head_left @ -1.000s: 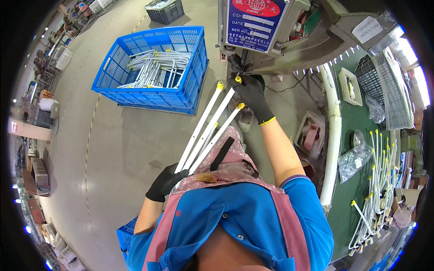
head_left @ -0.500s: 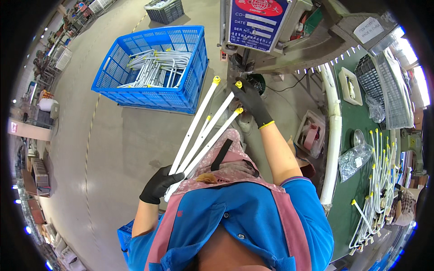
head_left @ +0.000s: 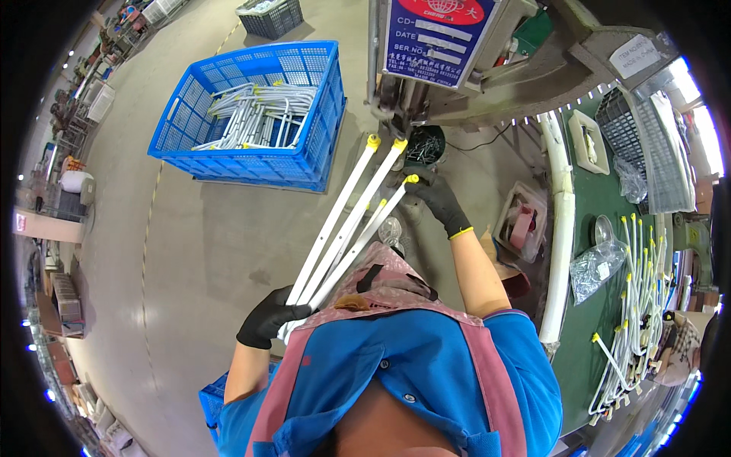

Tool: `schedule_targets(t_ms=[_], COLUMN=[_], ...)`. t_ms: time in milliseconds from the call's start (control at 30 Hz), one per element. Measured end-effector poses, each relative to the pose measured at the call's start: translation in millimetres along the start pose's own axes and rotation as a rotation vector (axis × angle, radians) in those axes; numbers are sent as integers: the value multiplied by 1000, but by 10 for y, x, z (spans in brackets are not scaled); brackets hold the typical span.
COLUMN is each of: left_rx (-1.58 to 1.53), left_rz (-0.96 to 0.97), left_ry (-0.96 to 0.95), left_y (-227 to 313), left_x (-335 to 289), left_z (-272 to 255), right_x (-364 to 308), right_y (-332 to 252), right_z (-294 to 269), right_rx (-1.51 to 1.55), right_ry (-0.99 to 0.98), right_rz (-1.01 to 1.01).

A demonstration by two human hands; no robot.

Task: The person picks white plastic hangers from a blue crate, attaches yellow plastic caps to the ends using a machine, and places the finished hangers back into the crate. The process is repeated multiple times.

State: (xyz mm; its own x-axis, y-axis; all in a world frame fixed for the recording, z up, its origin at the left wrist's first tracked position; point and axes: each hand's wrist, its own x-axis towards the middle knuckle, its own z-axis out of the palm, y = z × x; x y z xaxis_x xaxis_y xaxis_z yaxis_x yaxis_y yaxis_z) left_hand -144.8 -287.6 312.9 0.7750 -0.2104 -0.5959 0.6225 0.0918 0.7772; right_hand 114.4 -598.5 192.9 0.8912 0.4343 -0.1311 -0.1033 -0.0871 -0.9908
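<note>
Several white metal tubes [head_left: 333, 242] with yellow end caps fan out in front of my apron. My left hand [head_left: 272, 316], in a black glove, is closed round their lower ends. At the far end of the rightmost tube, beside its yellow cap [head_left: 412, 179], the black-gloved fingers of my right hand [head_left: 440, 202] are closed on the tube; the fingertips are partly hidden. The cap of the middle tube [head_left: 400, 144] is right under the working head of a grey machine [head_left: 402, 103]; whether they touch I cannot tell. The left tube's cap [head_left: 373, 142] lies just beside that head.
A blue plastic crate [head_left: 255, 162] of similar white tubes stands on the floor ahead left. A dark bowl of small metal parts [head_left: 434, 143] sits behind the machine head. On the right, a green table [head_left: 582, 305] bears more tubes, a plastic bag [head_left: 598, 270] and a cream tray [head_left: 590, 145].
My right hand has moved from the middle tube's cap to the rightmost tube's end, slightly nearer me. The tubes have shifted a little rightward, with the middle cap now at the machine head.
</note>
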Motion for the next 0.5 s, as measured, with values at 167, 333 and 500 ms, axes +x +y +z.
schedule_targets(t_ms=[167, 333, 500], left_rx=[-14, 16, 66], left_rz=[48, 124, 162], left_ry=[21, 135, 143], left_y=[-3, -5, -20], left_x=[-53, -188, -212], left_z=[15, 4, -36], right_x=[-21, 102, 221], right_y=[-305, -721, -909], right_z=[-14, 26, 28], right_rx=[-355, -439, -173], right_ry=[95, 165, 202], right_rz=[-158, -348, -414])
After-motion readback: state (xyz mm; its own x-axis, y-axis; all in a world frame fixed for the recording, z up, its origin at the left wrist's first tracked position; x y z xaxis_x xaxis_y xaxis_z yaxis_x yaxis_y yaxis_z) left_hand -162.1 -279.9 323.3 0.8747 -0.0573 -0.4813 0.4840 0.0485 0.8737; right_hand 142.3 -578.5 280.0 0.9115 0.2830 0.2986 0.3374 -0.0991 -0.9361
